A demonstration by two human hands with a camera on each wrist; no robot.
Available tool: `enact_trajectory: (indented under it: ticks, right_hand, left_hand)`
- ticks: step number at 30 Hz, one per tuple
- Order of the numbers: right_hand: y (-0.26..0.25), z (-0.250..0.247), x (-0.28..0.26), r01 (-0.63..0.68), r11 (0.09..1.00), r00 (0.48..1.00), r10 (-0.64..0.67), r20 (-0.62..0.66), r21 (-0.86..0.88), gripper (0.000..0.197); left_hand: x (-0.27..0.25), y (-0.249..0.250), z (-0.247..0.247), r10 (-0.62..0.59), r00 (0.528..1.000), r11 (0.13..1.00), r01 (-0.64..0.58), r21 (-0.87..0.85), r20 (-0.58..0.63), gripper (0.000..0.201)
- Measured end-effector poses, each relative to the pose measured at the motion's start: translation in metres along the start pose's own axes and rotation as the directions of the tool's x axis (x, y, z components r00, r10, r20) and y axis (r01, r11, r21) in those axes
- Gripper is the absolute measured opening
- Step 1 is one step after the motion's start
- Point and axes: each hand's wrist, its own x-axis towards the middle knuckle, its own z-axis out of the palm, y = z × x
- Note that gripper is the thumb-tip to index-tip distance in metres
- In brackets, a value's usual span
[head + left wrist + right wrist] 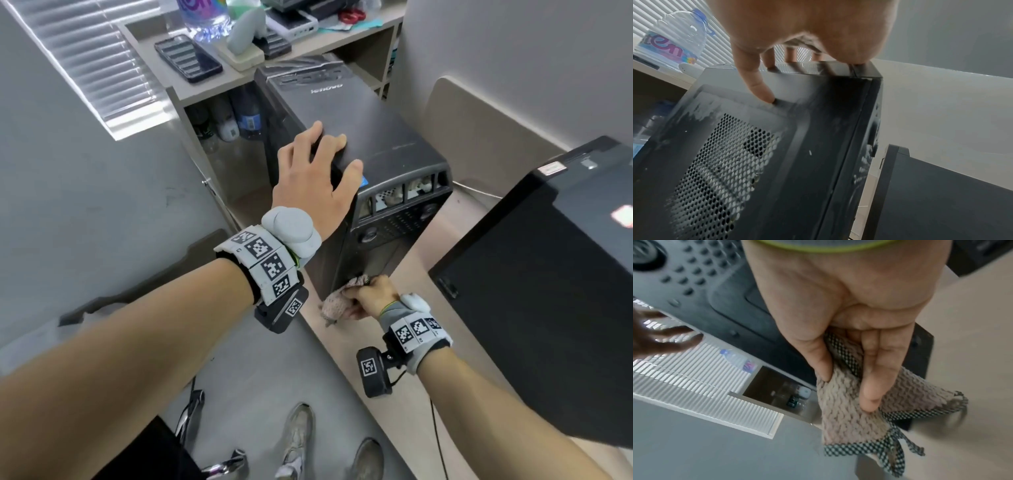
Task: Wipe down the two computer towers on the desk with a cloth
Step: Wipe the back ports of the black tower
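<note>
A long pale beige desk (455, 260) runs along the grey wall, and two computer towers stand on it. The larger in view is a plain matt black tower (555, 308) at the right, well apart from both hands. Just beside it, to the left, stands a dusty dark grey tower with a perforated side panel (376, 137), its front grille facing the person; in the left wrist view its side mesh (719, 162) shows pale smears of dust. Behind it a beige shelf unit (191, 85) carries a clear plastic water bottle with a pink and blue label (205, 17) and a black phone (187, 58) lying flat, with small bottles in the compartment below.

The left hand (315, 178) lies spread on the top front edge of the grey tower, fingers (758, 87) fairly straight, the thumb down the side panel and the others across the top; it grips nothing. The right hand (373, 296) is low at the tower's front bottom corner, its fingers (877, 369) curled round a bunched beige knitted cloth with a black-and-white checked border (849, 415). The cloth touches the tower's lower front edge just above the desk surface
</note>
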Motion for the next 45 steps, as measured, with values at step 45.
enact_trajectory:
  ticks: [45]
  right_hand:
    - [-0.085, -0.108, -0.106, 0.392, 0.897, 0.895, -0.32, -0.31, 0.205, 0.013]
  left_hand:
    - [0.003, 0.0, -0.007, 0.011, 0.995, 1.0, -0.012, 0.018, 0.102, 0.042]
